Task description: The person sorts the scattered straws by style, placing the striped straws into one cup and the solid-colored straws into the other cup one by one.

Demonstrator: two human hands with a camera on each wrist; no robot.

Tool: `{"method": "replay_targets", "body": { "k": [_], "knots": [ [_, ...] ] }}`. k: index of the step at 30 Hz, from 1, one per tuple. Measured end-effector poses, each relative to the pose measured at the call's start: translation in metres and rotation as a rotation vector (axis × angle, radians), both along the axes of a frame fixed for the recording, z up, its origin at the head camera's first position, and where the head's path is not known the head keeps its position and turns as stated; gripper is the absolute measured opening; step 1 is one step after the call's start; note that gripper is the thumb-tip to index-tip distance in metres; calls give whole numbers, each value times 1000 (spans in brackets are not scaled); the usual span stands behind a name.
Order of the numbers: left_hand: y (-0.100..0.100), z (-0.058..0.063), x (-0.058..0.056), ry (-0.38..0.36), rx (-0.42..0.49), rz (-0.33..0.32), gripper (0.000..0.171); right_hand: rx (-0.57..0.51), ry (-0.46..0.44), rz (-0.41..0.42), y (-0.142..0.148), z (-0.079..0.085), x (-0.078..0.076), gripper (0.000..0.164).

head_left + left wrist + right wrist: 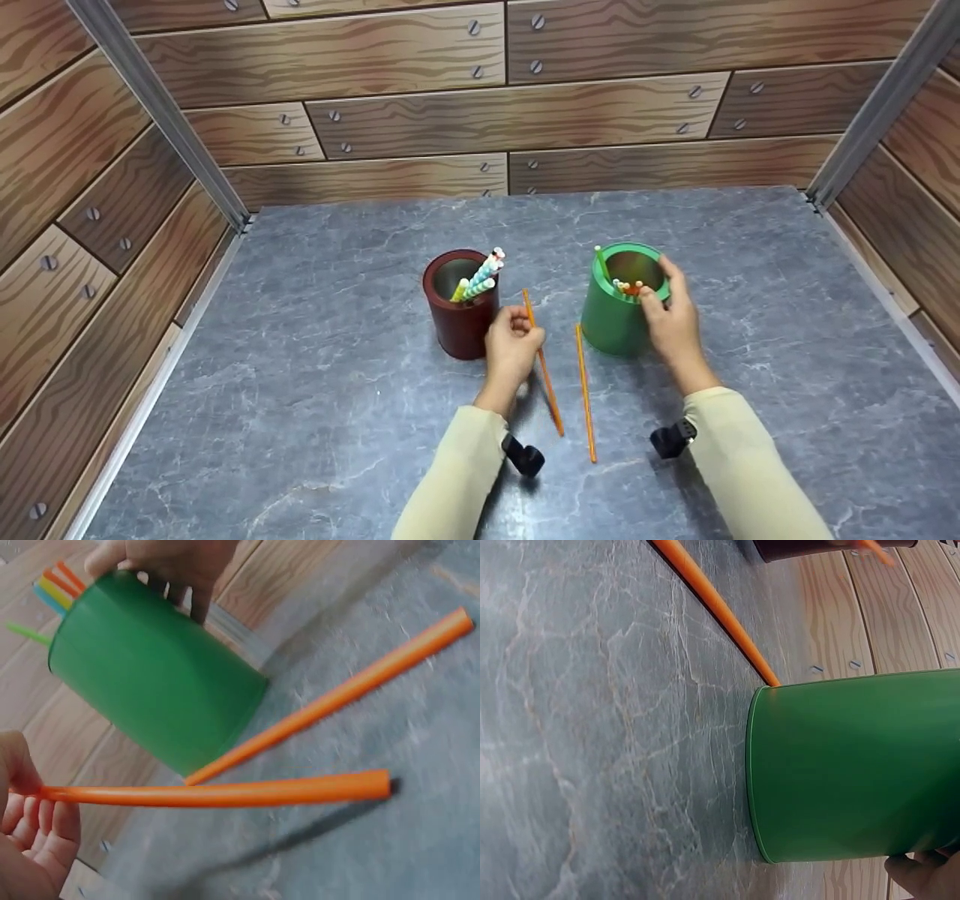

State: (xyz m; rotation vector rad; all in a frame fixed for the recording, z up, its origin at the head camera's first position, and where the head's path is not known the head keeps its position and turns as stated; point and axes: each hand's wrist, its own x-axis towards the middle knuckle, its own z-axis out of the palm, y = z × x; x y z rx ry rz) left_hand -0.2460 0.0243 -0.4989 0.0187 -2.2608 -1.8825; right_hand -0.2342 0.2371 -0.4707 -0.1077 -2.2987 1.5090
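Observation:
My left hand pinches an orange straw between thumb and fingers, just right of a dark red cup. In the left wrist view the straw slants down from the fingertips, its far end close over the table. My right hand grips the rim of a green cup, thumb and fingers at its right side. Inside the green cup stand a green straw and several colored ones. A second orange straw lies on the table, its far end by the base of the green cup.
Several striped paper straws and a yellow one lean in the dark red cup. The grey marbled tabletop is bounded by wood-patterned walls at the back and sides. A small black camera sits on each wrist.

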Motion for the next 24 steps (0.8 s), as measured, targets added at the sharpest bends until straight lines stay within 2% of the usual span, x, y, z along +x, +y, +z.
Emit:
{"method": "replay_targets", "body": {
  "k": [4, 8, 14, 24],
  "knots": [
    [4, 11, 4, 126, 76, -14, 22, -10, 10, 10, 0, 0, 0, 59],
    [5, 27, 9, 236, 104, -24, 20, -30, 21, 22, -2, 2, 0, 60],
    [3, 51, 15, 359, 108, -45, 20, -20, 15, 13, -1, 2, 0, 59],
    [0, 85, 26, 556, 197, -79, 21, -10, 5, 9, -1, 1, -1, 59]
  ]
}}
